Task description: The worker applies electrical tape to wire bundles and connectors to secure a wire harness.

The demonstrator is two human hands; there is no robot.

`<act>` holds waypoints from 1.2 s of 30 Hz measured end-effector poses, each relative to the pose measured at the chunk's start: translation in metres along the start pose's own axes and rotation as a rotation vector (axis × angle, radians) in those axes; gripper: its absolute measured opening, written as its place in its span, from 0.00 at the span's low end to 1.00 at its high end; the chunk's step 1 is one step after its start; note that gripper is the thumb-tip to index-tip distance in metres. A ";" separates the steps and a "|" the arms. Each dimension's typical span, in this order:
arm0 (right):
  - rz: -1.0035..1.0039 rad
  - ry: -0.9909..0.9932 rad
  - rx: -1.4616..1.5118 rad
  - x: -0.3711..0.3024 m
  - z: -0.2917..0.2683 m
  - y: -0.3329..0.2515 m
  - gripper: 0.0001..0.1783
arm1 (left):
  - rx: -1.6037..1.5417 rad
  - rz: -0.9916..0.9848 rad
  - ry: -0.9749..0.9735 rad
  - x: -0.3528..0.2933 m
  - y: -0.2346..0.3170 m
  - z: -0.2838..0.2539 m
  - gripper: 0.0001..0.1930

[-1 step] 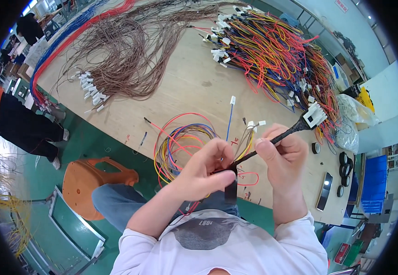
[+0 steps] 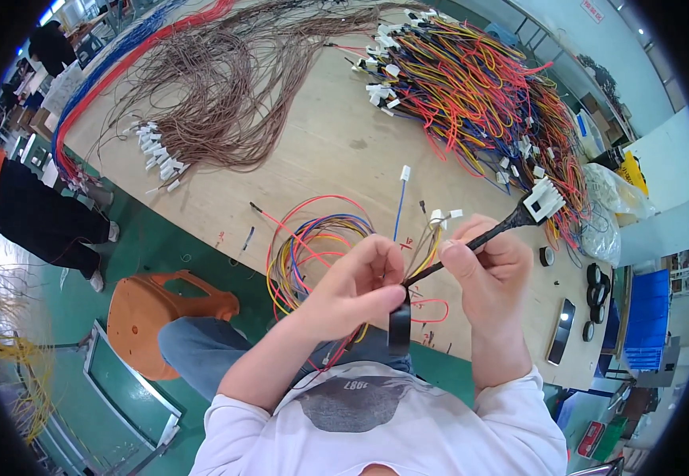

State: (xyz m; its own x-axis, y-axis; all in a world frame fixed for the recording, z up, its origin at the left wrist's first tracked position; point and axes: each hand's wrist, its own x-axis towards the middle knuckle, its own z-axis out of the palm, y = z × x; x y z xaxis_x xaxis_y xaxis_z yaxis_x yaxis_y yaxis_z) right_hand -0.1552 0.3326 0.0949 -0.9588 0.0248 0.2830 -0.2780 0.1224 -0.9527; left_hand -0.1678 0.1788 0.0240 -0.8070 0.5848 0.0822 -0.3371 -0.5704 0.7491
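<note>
My right hand point(image 2: 497, 270) pinches a wire harness point(image 2: 462, 251) wrapped in black tape, with a white multi-slot connector point(image 2: 545, 201) beyond the fingers. At the harness's other end, my left hand point(image 2: 351, 289) is closed where the wrapping stops, thumb against fingers. A roll of black tape point(image 2: 399, 330) hangs just below the left thumb. From there, loose red, yellow and blue wires point(image 2: 285, 258) lie coiled on the table to the left. A blue wire point(image 2: 400, 208) with a white plug points away, beside smaller white connectors point(image 2: 438, 216). What lies inside the left fingers is partly hidden.
Brown wires point(image 2: 225, 103) and a large heap of coloured harnesses point(image 2: 471, 87) cover the table's far side. Black tape rolls point(image 2: 596, 289) and a phone point(image 2: 562, 332) lie at the right. An orange stool point(image 2: 142, 325) stands left; a person point(image 2: 39, 214) is beyond it.
My left thumb has shifted slightly upward along the harness, and the tape roll hangs more in the clear below it. My right hand holds nearly the same place.
</note>
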 end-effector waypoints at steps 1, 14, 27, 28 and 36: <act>0.009 -0.012 -0.004 0.000 0.000 0.001 0.10 | -0.004 0.001 0.005 0.000 0.000 -0.002 0.10; 0.020 0.037 -0.056 -0.008 0.006 0.003 0.07 | 0.920 0.143 0.300 0.005 -0.010 0.009 0.29; 0.226 0.077 0.104 -0.006 -0.001 0.032 0.09 | 0.707 0.137 0.308 0.016 -0.033 -0.015 0.40; 0.268 0.125 0.189 -0.002 0.003 0.029 0.09 | 0.422 0.090 0.238 0.015 -0.030 -0.014 0.39; 0.292 0.161 0.407 0.007 -0.007 0.036 0.08 | 0.120 -0.057 0.114 0.013 -0.014 -0.011 0.35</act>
State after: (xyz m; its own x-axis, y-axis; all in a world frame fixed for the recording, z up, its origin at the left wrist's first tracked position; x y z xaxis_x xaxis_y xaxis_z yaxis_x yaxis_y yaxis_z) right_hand -0.1714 0.3441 0.0630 -0.9876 0.1562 -0.0183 -0.0309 -0.3071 -0.9512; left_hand -0.1789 0.1881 0.0073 -0.8403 0.5411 -0.0329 -0.3294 -0.4614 0.8238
